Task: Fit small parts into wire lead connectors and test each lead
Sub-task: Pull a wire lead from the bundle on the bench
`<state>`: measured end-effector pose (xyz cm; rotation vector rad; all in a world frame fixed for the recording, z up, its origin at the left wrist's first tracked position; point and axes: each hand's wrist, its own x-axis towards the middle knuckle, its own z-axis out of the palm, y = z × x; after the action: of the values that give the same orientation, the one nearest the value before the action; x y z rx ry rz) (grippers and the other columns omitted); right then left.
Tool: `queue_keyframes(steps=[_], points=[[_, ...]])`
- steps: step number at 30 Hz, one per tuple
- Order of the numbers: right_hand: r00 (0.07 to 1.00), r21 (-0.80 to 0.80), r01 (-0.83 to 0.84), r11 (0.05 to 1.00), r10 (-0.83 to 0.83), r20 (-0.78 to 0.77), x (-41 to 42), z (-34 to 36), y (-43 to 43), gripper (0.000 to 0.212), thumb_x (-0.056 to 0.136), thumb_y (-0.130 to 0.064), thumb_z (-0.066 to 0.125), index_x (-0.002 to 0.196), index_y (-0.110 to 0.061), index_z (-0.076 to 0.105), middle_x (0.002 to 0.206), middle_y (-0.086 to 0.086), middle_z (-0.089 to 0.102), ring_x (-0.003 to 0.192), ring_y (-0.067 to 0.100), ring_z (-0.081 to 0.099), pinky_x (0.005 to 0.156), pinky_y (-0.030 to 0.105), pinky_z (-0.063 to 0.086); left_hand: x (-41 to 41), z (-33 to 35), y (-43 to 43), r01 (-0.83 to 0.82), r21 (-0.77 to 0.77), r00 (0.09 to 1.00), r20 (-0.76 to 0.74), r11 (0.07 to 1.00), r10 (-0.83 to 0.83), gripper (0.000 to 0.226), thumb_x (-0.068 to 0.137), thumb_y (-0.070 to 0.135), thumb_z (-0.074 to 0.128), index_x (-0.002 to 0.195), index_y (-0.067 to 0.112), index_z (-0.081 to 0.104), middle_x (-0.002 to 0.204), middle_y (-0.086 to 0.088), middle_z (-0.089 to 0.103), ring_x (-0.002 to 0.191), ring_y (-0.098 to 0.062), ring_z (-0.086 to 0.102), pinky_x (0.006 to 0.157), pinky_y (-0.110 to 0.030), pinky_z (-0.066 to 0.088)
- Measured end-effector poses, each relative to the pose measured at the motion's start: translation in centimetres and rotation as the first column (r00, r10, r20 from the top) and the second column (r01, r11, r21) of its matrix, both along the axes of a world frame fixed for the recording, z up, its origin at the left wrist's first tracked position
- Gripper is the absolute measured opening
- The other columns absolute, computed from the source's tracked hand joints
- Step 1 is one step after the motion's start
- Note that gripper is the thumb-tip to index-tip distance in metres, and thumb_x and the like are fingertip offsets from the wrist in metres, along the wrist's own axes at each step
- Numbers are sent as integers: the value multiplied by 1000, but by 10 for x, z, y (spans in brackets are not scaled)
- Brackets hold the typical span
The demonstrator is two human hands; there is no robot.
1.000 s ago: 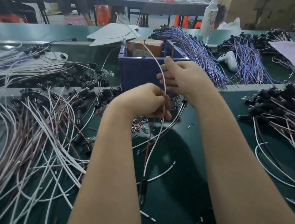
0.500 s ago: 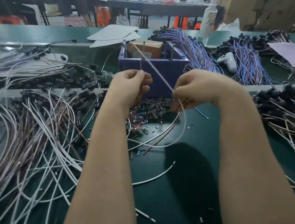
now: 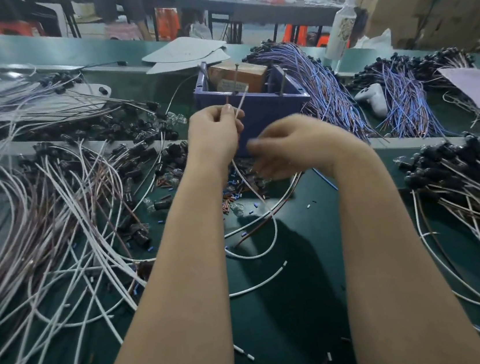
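Note:
My left hand (image 3: 216, 133) is raised in front of the blue bin (image 3: 257, 110) and pinches the two bare ends of a white and brown wire lead (image 3: 274, 223), which stick up above its fingers. The lead loops down to the green mat and back up under my right hand (image 3: 286, 149). That hand is blurred, hovering low over a heap of small blue and orange parts and clear bulbs (image 3: 234, 194); whether it holds anything is unclear.
A big pile of white and brown leads with black connectors (image 3: 55, 210) covers the left. Another such pile (image 3: 474, 183) lies right. Blue-purple lead bundles (image 3: 326, 86) and a white bottle (image 3: 340, 27) stand behind. A box (image 3: 237, 74) sits in the bin.
My left hand has stayed up with the wire ends pinched. My right hand has dropped and slid left towards the heap of small parts, now blurred by motion.

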<state>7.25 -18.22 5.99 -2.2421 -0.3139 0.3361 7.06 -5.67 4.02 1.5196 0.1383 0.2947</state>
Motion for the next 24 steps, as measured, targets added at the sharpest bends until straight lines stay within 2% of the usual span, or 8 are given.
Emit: queue_keyframes(steps=[3,6,12,15,17,19,22,24], points=[[917,343,185,921,-287,276,9,2,2,17,94,-24,58,83,-14,66,69,2,67,58,11,62,62,24,57,-1,1,-7,11,169,1000,23,986,-15,34,101,14,41,70,15,56,62,1,50,55,-12,42,63,-27,36],[857,409,216,887,-372,356,15,-4,3,24,94,-21,58,71,-18,65,62,0,65,52,6,58,59,23,54,-3,0,-14,30,339,999,28,940,-42,31,99,18,44,72,14,57,61,4,53,60,-14,46,67,-27,38],[829,537,329,777,-510,230,21,-22,-4,30,94,-21,58,66,-13,64,71,17,68,53,13,52,56,25,42,-2,-1,-21,106,384,993,4,917,-116,27,99,18,45,84,9,65,63,1,50,58,-15,42,66,-26,34],[828,647,360,672,-550,111,21,-28,-1,30,95,-20,57,67,-11,63,61,7,61,48,9,49,49,18,39,-2,-3,-24,122,441,992,-15,889,-129,28,99,19,44,79,13,62,65,2,51,67,-19,45,67,-25,35],[796,681,418,601,-604,46,22,-29,-9,30,96,-20,55,69,-10,63,58,2,57,47,7,48,47,15,38,-1,-5,-23,128,445,992,-41,886,-123,32,100,19,43,71,17,58,65,4,51,62,-15,45,66,-25,35],[765,627,481,612,-643,40,23,-30,-19,25,97,-18,53,80,-5,67,61,0,58,51,7,49,51,15,41,0,-6,-18,108,407,994,-55,907,-94,37,100,19,42,66,21,56,66,4,51,60,-12,44,67,-25,36],[819,314,474,823,-543,185,25,-30,-16,25,94,-16,52,110,0,62,80,1,59,72,18,58,75,33,53,1,-7,-13,29,349,999,-31,937,-19,35,100,19,40,69,20,56,69,2,52,67,-18,46,69,-28,38],[876,128,399,908,-418,240,23,-22,-8,33,96,-29,51,104,0,63,89,11,65,85,28,62,87,46,52,0,-7,-14,-5,346,1000,-16,938,11,31,100,20,41,75,17,59,74,-3,56,75,-25,50,73,-31,41]])
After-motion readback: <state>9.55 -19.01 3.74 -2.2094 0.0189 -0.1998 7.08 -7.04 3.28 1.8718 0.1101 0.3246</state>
